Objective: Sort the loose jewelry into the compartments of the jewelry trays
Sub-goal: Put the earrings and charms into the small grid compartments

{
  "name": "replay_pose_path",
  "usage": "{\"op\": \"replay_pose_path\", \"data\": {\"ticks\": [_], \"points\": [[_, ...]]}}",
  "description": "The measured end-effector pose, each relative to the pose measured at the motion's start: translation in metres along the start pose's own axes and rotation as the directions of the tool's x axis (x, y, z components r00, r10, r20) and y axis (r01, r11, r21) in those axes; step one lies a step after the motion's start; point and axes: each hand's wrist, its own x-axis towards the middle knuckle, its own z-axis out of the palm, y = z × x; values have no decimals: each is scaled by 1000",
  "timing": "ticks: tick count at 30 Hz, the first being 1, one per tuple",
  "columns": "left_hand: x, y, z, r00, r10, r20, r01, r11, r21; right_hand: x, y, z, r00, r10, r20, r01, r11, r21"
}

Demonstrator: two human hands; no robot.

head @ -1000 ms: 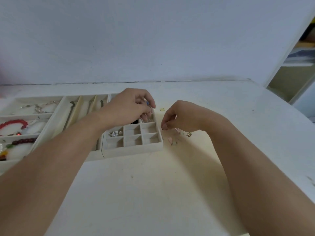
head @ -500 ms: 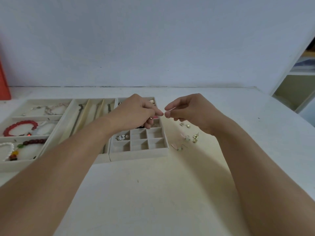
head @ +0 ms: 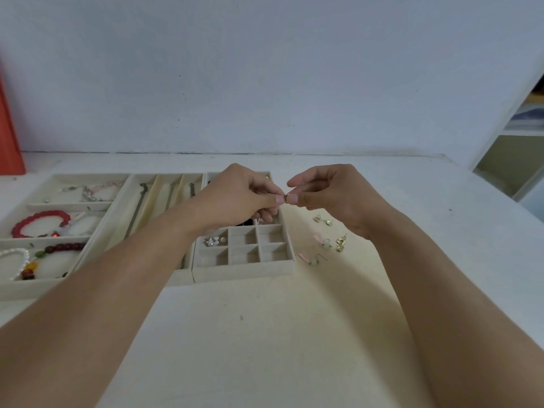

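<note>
Left hand [head: 235, 198] and right hand [head: 332, 195] together at frame centre, both pinching small gold ring [head: 287, 198] above grid tray [head: 244, 269]. Loose earrings [head: 340, 242] lower right; bare surface [head: 265, 334] below.

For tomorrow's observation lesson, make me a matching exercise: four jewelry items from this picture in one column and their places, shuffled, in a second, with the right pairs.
Items
1. red bead bracelet
2. white pearl bracelet
3. gold stud earrings
4. small gold earring

Places
A. loose on the table, right of the grid tray
B. pinched between the left hand and right hand
C. nearest compartment of the leftmost tray
D. middle compartment of the leftmost tray

Pairs: 1-D, 2-C, 3-A, 4-B
</note>
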Motion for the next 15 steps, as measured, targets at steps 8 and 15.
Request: {"op": "replay_pose_path", "data": {"ticks": [8, 15], "points": [[0, 0, 3, 1000, 20, -14, -20, 998, 54, 0, -1, 4, 998, 61, -35, -61, 998, -14], [0, 0, 4, 999, 32, -38, -29, 995, 96, -1, -4, 6, 994, 112, -6, -112, 994, 7]]}}
